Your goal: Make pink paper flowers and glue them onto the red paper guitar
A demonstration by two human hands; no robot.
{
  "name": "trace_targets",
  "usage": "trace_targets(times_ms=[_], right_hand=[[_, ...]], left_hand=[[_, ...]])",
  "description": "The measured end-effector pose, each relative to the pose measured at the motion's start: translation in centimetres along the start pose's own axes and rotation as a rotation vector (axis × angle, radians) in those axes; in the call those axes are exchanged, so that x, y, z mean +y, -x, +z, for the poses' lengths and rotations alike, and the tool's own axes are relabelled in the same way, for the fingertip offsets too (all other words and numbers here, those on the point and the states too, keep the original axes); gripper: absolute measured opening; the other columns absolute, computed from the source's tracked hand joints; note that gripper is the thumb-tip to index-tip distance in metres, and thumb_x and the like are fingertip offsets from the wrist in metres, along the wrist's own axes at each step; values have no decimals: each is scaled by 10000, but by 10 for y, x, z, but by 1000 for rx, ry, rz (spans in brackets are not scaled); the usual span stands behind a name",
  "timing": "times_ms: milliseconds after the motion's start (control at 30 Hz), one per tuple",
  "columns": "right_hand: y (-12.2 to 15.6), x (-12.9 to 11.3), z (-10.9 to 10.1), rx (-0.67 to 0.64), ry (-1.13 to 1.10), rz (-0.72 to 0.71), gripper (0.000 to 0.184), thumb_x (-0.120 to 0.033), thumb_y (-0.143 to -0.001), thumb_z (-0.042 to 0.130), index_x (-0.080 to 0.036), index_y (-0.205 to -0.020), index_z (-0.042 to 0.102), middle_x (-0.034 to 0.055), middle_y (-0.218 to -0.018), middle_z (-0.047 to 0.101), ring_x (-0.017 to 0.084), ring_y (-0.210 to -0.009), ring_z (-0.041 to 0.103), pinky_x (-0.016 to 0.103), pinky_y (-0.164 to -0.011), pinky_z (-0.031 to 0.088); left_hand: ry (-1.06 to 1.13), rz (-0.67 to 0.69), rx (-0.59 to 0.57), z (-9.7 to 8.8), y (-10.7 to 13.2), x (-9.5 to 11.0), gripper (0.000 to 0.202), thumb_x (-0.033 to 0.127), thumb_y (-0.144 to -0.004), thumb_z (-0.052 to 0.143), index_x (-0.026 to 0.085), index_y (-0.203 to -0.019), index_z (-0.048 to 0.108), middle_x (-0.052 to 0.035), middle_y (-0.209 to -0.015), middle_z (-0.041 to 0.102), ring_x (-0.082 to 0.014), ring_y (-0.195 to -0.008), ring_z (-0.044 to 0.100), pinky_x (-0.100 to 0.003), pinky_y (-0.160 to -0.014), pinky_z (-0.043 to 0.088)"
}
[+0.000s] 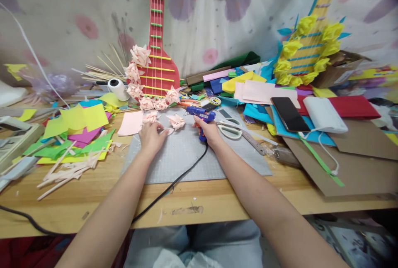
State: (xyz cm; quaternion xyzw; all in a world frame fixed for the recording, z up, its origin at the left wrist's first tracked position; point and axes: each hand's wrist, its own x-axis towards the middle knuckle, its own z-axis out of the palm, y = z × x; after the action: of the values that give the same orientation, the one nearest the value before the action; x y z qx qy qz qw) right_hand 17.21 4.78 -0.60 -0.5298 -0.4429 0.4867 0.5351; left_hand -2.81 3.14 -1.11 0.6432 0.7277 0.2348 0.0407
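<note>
Bearings taken from the middle of a grey gridded cutting mat (174, 152), laid flat on a light wooden desk (217, 201). At twelve o'clock, a blue glue gun (203, 115) gripped in the right hand (211, 132), fingers wrapped round its handle, nozzle toward nine. Trailing from the handle toward seven, a black cable (188, 171). Between nine and ten, the left hand (151, 138), fingers bent, close up to a crumpled pale-pink paper flower (151, 116); pinching it or only touching, cannot tell. At eleven, between both hands, a second pale-pink paper flower (176, 121), resting on the mat. Near the left hand, at ten, a pale-pink paper sheet (130, 123). Farther out at eleven, standing upright, a red lute-shaped instrument (158, 72) with yellow and green bars, lower edge trimmed in pink flowers. At two, pale-handled scissors (231, 130) just beside a metal ruler (252, 141). Between two and three, a black phone (290, 114) on blue sheets. At nine, pale paper strips (83, 164), heaped near yellow-green paper squares (81, 120).
</note>
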Motion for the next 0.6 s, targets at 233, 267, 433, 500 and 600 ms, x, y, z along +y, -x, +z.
trace_targets(times_ms=[233, 267, 433, 500, 600], right_hand=[[-2, 3, -1, -1, 8, -24, 361, -511, -627, 655, -160, -576, 591, 12, -550, 602, 50, -359, 393, 201, -347, 317], [-2, 4, -1, 4, 9, -25, 357, -509, -628, 657, -161, -580, 591, 15, -558, 608, 51, -360, 395, 202, -348, 321], [-3, 6, -1, 8, 16, -25, 353, -509, -633, 653, -167, -576, 585, 23, -575, 622, 53, -355, 392, 209, -344, 319], [-2, 5, -1, 12, 22, -30, 351, -506, -634, 653, -168, -572, 582, 25, -573, 623, 55, -355, 390, 211, -345, 319], [-2, 5, -1, 24, 44, -34, 347, -503, -636, 653, -169, -576, 583, 24, -565, 623, 58, -358, 389, 213, -350, 324]], left_hand=[[13, 29, -13, 3, 0, 4, 242, 439, -712, 643, 211, -793, 657, -95, -1027, 599, -289, -1085, 503, -429, -939, 350], [18, 27, -15, 3, -1, 3, 225, 426, -716, 642, 212, -785, 657, -92, -1020, 602, -286, -1085, 502, -426, -938, 348], [74, 3, 7, 4, -2, 0, 155, 362, -722, 636, 212, -759, 641, -68, -938, 621, -256, -1011, 536, -395, -890, 367], [98, 9, 20, 4, -3, -1, 131, 340, -724, 630, 213, -756, 637, -57, -909, 626, -247, -980, 546, -391, -873, 372], [119, 27, 23, 5, -4, -3, 114, 324, -724, 623, 211, -719, 636, -55, -886, 627, -247, -965, 551, -397, -864, 376]])
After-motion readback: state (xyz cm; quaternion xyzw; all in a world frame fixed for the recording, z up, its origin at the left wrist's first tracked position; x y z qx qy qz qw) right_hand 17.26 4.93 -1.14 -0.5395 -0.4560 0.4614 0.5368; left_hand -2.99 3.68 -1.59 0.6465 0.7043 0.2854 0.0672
